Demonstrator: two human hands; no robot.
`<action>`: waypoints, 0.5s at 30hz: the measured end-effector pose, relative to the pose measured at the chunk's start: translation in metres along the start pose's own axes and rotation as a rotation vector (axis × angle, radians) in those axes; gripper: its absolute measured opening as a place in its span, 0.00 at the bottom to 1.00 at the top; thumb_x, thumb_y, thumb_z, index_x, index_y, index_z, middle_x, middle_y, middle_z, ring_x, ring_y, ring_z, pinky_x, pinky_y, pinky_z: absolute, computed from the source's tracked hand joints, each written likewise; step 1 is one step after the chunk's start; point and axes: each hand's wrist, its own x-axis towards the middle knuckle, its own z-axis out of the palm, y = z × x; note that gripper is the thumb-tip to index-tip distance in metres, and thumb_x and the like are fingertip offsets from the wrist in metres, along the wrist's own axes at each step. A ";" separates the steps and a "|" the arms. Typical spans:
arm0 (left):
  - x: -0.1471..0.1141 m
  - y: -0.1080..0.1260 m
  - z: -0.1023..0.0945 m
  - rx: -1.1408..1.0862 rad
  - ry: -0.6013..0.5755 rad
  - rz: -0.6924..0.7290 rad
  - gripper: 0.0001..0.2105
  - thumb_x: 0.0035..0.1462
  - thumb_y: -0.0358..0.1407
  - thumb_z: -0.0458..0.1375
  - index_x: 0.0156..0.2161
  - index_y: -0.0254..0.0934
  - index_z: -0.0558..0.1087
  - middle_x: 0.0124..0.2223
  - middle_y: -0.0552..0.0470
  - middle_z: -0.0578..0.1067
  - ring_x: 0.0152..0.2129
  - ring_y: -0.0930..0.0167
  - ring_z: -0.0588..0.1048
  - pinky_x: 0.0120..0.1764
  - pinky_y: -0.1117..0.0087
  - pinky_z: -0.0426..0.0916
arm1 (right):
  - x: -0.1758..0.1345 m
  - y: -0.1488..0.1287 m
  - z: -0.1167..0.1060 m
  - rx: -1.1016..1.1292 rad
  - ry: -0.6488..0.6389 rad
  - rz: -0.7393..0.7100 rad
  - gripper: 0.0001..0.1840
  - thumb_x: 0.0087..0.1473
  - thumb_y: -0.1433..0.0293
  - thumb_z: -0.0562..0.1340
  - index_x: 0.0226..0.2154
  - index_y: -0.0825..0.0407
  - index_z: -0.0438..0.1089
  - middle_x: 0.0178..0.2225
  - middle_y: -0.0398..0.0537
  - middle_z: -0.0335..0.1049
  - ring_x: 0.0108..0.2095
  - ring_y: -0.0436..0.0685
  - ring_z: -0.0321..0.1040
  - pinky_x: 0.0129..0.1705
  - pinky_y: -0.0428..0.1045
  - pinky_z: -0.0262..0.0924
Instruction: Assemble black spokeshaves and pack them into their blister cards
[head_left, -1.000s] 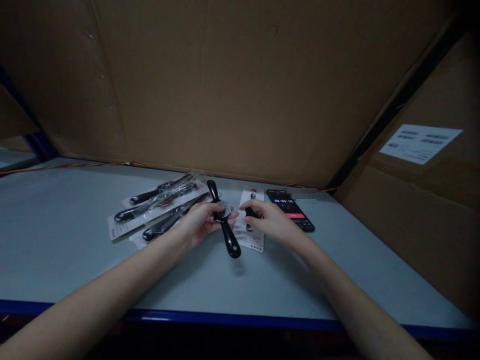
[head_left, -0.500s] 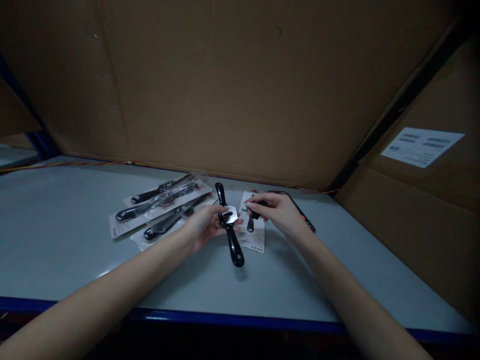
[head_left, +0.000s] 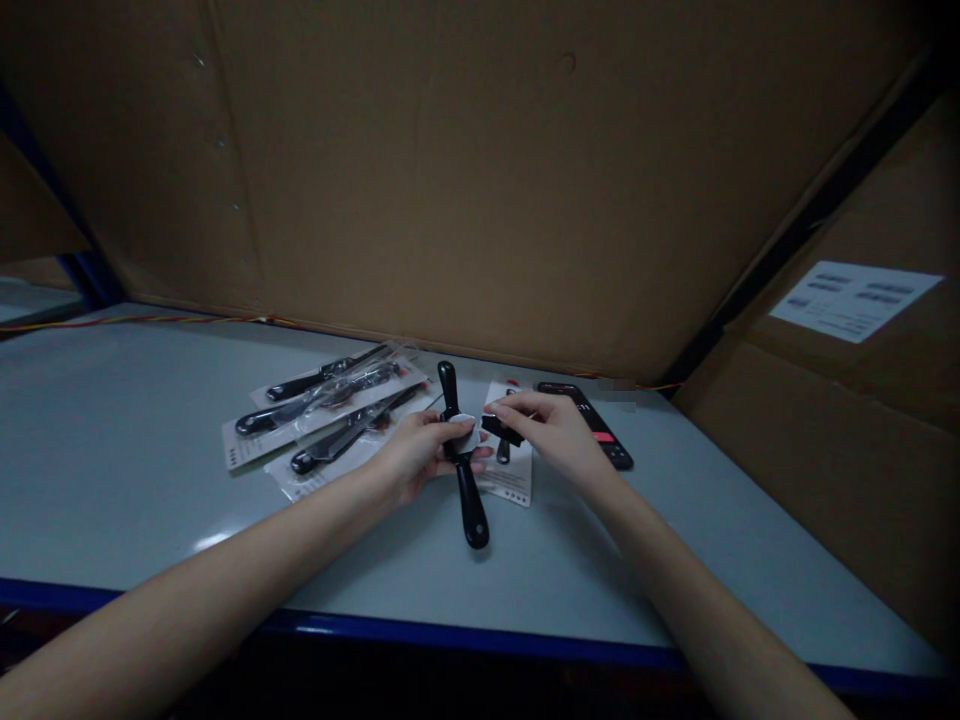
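Note:
My left hand (head_left: 420, 450) grips a black two-handled spokeshave (head_left: 472, 505) at its middle, above the table. My left thumb presses a pale metal blade (head_left: 466, 442) against the body, and the fingers lie behind it. To the right, my right hand (head_left: 559, 425) pinches a small black cap piece (head_left: 501, 430) between thumb and fingertips. A small gap separates that piece from the blade. Beneath and behind it lies a printed backing card (head_left: 517, 490) with a picture of the tool, partly covered by my hands.
Several similar black-handled tools in clear packs on cards (head_left: 244, 450) overlap at the left. A phone (head_left: 616, 452) with a lit screen lies by my right hand. Cardboard (head_left: 480, 200) walls in the back, and a labelled carton (head_left: 840, 400) stands right. The grey table (head_left: 375, 580) has a blue front edge.
The cap piece has been turned in my right fingers, so its broad black side shows now. The blade has tilted slightly under my left thumb. The phone's screen shows more clearly.

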 end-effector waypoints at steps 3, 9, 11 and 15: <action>-0.001 0.000 0.001 -0.007 0.009 -0.014 0.05 0.49 0.24 0.56 0.34 0.29 0.67 0.32 0.43 0.75 0.27 0.66 0.76 0.34 0.61 0.73 | 0.000 0.003 0.002 0.047 0.003 0.034 0.09 0.45 0.64 0.61 0.24 0.53 0.70 0.25 0.46 0.71 0.26 0.52 0.66 0.28 0.48 0.60; 0.000 0.001 0.001 -0.058 -0.018 -0.071 0.06 0.53 0.31 0.51 0.34 0.29 0.68 0.30 0.44 0.75 0.26 0.68 0.76 0.35 0.64 0.72 | -0.003 0.001 0.010 -0.014 0.011 0.067 0.09 0.44 0.64 0.62 0.24 0.53 0.69 0.22 0.46 0.69 0.22 0.51 0.64 0.21 0.46 0.55; 0.001 -0.001 0.000 -0.081 -0.056 -0.086 0.08 0.54 0.33 0.50 0.33 0.30 0.68 0.29 0.45 0.75 0.25 0.69 0.75 0.35 0.65 0.71 | -0.005 0.000 0.015 -0.136 0.054 0.035 0.09 0.45 0.64 0.61 0.22 0.53 0.68 0.21 0.45 0.69 0.21 0.51 0.64 0.22 0.46 0.54; 0.003 -0.005 -0.001 -0.094 -0.085 -0.119 0.09 0.54 0.33 0.48 0.33 0.30 0.69 0.27 0.46 0.74 0.23 0.70 0.75 0.35 0.65 0.70 | -0.008 -0.001 0.024 -0.325 0.089 -0.029 0.09 0.47 0.65 0.59 0.21 0.51 0.65 0.18 0.42 0.66 0.20 0.51 0.63 0.22 0.45 0.50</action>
